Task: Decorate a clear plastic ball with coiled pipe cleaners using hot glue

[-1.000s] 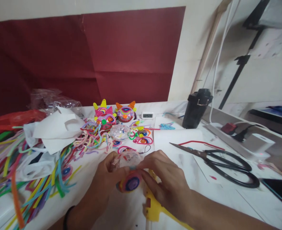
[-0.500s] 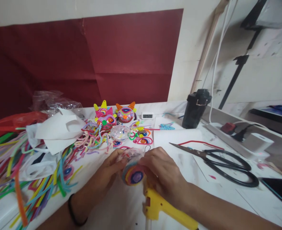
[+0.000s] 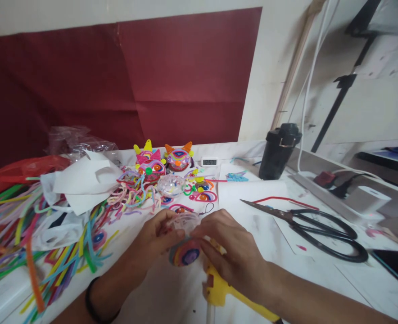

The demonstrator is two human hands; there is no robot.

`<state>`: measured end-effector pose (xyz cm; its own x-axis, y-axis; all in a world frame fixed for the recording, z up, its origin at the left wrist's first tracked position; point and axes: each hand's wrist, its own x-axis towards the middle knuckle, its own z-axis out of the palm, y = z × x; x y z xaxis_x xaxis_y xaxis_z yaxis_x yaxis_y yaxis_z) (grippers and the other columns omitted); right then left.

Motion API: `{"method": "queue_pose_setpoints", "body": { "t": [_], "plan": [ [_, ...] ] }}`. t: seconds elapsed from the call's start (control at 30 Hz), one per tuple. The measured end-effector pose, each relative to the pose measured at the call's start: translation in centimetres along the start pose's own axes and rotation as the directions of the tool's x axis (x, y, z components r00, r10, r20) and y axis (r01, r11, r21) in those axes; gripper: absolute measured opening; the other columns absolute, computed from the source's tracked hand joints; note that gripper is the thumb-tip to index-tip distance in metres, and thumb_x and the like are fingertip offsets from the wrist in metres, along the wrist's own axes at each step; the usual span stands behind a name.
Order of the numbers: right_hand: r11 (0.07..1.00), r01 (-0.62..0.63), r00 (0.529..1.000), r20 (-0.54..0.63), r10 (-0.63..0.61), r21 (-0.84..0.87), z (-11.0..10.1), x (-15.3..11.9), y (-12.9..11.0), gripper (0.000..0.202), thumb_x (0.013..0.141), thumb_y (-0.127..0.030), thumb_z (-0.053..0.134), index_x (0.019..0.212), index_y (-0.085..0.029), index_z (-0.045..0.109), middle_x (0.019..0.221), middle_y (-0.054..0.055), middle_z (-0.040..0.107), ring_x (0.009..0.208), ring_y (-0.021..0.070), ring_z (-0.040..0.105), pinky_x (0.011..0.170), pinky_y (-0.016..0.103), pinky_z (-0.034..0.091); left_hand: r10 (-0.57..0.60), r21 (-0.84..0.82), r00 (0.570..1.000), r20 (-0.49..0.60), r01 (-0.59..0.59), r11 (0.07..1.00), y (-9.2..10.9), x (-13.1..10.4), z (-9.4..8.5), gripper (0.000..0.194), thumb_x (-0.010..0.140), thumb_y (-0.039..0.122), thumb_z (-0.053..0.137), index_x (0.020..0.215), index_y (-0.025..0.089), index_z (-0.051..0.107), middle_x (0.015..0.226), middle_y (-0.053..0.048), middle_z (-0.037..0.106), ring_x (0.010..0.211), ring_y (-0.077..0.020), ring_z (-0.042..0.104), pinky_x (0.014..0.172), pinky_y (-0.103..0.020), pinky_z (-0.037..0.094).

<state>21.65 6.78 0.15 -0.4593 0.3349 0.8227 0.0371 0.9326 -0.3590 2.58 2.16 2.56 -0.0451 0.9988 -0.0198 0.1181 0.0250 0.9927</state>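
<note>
Between both hands is a clear plastic ball (image 3: 185, 221) with coiled, multicoloured pipe-cleaner rings on its near side, a purple spot at their centre. My left hand (image 3: 160, 238), a black band at its wrist, is closed on the ball's left side. My right hand (image 3: 229, 243) closes on its right side, fingertips over the top edge. A yellow glue gun (image 3: 219, 285) lies under my right hand, partly covered by it. Just beyond the ball, a thin dark cord loop (image 3: 208, 208) shows.
Loose pipe cleaners (image 3: 67, 265) heap up at left beside white paper (image 3: 87, 180). Finished pipe-cleaner animal heads (image 3: 178, 158) and another clear ball (image 3: 171, 186) sit behind. Black-handled scissors (image 3: 323, 229), a black bottle (image 3: 280, 150) and a power strip (image 3: 334, 202) stand or lie at right.
The ball has tilted in my hands: its coiled rings face lower and its clear top shows more. Both hands stay on it. The view has shifted slightly.
</note>
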Motion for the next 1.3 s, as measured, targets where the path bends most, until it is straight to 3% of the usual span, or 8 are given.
{"method": "queue_pose_setpoints", "body": {
  "t": [0.5, 0.8, 1.03, 1.1, 1.2, 1.3],
  "plan": [
    [1.0, -0.022, 1.0, 0.011, 0.023, -0.013, 0.2, -0.3, 0.2, 0.016, 0.094, -0.004, 0.059, 0.103, -0.016, 0.062, 0.088, 0.006, 0.068, 0.081, 0.0195, 0.06, 0.074, 0.033, 0.046, -0.018, -0.048, 1.0, 0.021, 0.019, 0.999, -0.6, 0.1, -0.3, 0.038, 0.074, 0.047, 0.079, 0.089, 0.018, 0.06, 0.069, 0.007, 0.053, 0.064, -0.0116, 0.046, 0.058, -0.023, 0.037],
    [0.994, 0.101, 0.993, 0.061, -0.099, -0.044, 0.3, -0.2, 0.1, 0.019, 0.106, -0.013, 0.043, 0.107, -0.016, 0.062, 0.086, 0.008, 0.072, 0.081, 0.0215, 0.061, 0.076, 0.037, 0.044, -0.016, -0.045, 1.0, -0.022, 0.015, 0.999, -0.1, -0.1, 0.1, 0.043, 0.068, 0.049, 0.084, 0.086, 0.018, 0.061, 0.069, 0.006, 0.057, 0.064, -0.0122, 0.05, 0.06, -0.023, 0.039],
    [0.965, 0.219, 0.974, 0.083, -0.209, -0.143, 0.2, -0.1, 0.0, 0.03, 0.11, -0.019, 0.033, 0.104, -0.012, 0.061, 0.087, 0.009, 0.073, 0.083, 0.0221, 0.059, 0.074, 0.037, 0.042, -0.012, -0.073, 1.0, -0.008, 0.012, 0.997, -0.4, 0.0, 0.2, 0.046, 0.072, 0.051, 0.083, 0.096, 0.018, 0.062, 0.076, 0.004, 0.061, 0.069, -0.0143, 0.054, 0.061, -0.025, 0.042],
    [0.961, 0.224, 0.974, 0.086, -0.212, -0.164, 0.2, 0.0, 0.0, 0.029, 0.11, -0.018, 0.033, 0.103, -0.012, 0.061, 0.087, 0.009, 0.074, 0.082, 0.0218, 0.059, 0.073, 0.037, 0.041, -0.002, -0.087, 1.0, 0.02, 0.004, 0.996, -0.7, 0.1, -0.2, 0.042, 0.077, 0.049, 0.08, 0.101, 0.019, 0.064, 0.08, 0.003, 0.063, 0.071, -0.0149, 0.055, 0.062, -0.025, 0.042],
    [0.965, 0.202, 0.979, 0.058, -0.195, -0.167, 0.2, 0.0, 0.1, 0.024, 0.109, -0.017, 0.037, 0.104, -0.013, 0.06, 0.086, 0.008, 0.073, 0.081, 0.0211, 0.059, 0.074, 0.036, 0.042, 0.026, -0.153, 0.989, 0.145, -0.003, 0.988, -1.3, 0.5, -1.3, 0.037, 0.081, 0.041, 0.079, 0.111, 0.021, 0.067, 0.092, 0.0, 0.067, 0.085, -0.0181, 0.059, 0.071, -0.027, 0.045],
    [0.968, 0.185, 0.983, 0.047, -0.18, -0.168, 0.2, -0.1, 0.5, 0.018, 0.108, -0.017, 0.041, 0.106, -0.013, 0.059, 0.085, 0.008, 0.072, 0.079, 0.0212, 0.058, 0.072, 0.037, 0.042, 0.051, -0.226, 0.961, 0.272, 0.012, 0.974, -1.7, 0.8, -2.4, 0.061, 0.069, 0.032, 0.089, 0.125, 0.028, 0.065, 0.113, -0.001, 0.068, 0.107, -0.0229, 0.06, 0.087, -0.03, 0.047]
  ]
}}
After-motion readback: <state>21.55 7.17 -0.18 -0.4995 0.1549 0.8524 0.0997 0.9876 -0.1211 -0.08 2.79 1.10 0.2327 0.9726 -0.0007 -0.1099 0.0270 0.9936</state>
